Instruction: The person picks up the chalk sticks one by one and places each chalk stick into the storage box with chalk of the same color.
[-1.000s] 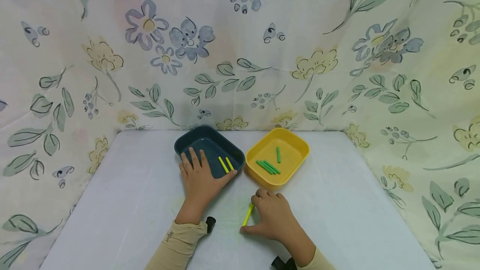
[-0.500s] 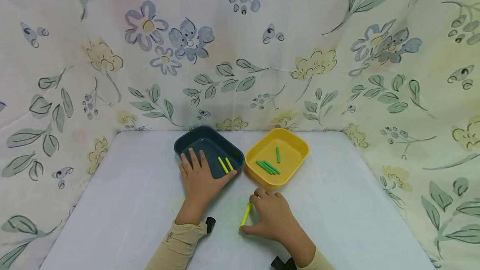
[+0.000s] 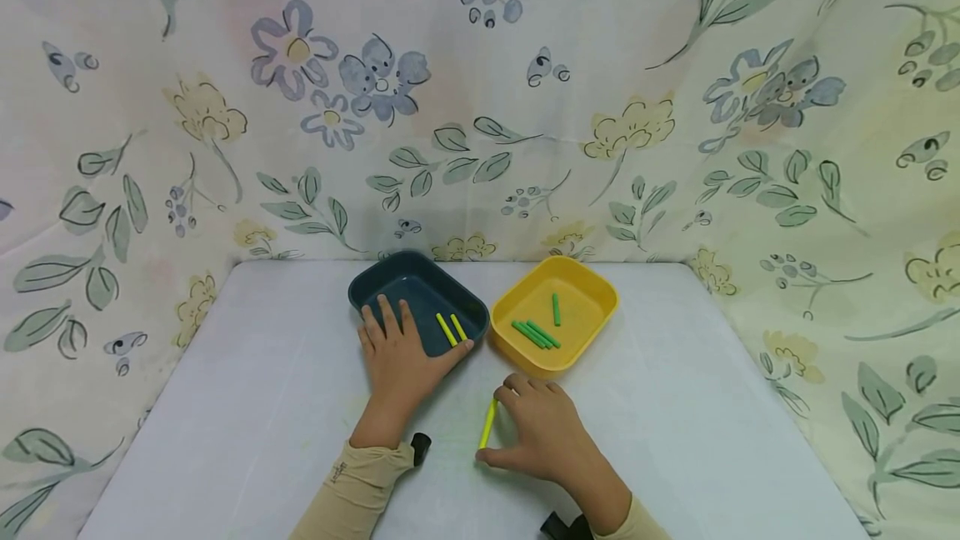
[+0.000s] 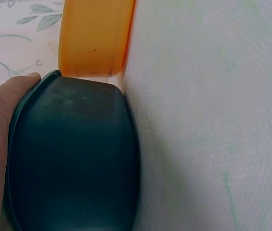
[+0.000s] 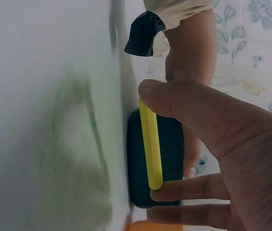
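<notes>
My right hand (image 3: 543,432) pinches a slim yellow stick (image 3: 487,425) end to end, thumb at the near end and a fingertip at the far end. In the right wrist view the yellow stick (image 5: 151,147) looks smooth and round, chalk- or crayon-like, apart from the table. My left hand (image 3: 401,365) rests over the near side of a dark blue tray (image 3: 420,269), fingers spread and straight, thumb along its right rim. Two yellow sticks (image 3: 452,328) lie in that tray near the thumb. In the left wrist view, the tray's outer wall (image 4: 78,154) hides the fingers.
A yellow tray (image 3: 600,290) stands right beside the blue one, with several green sticks (image 3: 536,334) in it. Faint green smears mark the white table (image 3: 720,407). A floral cloth (image 3: 465,90) hangs behind. Each wrist carries a black camera piece (image 3: 422,448).
My right hand has shifted slightly left with the yellow stick, which has tilted a little more toward the far left. The left hand and both trays stay put.
</notes>
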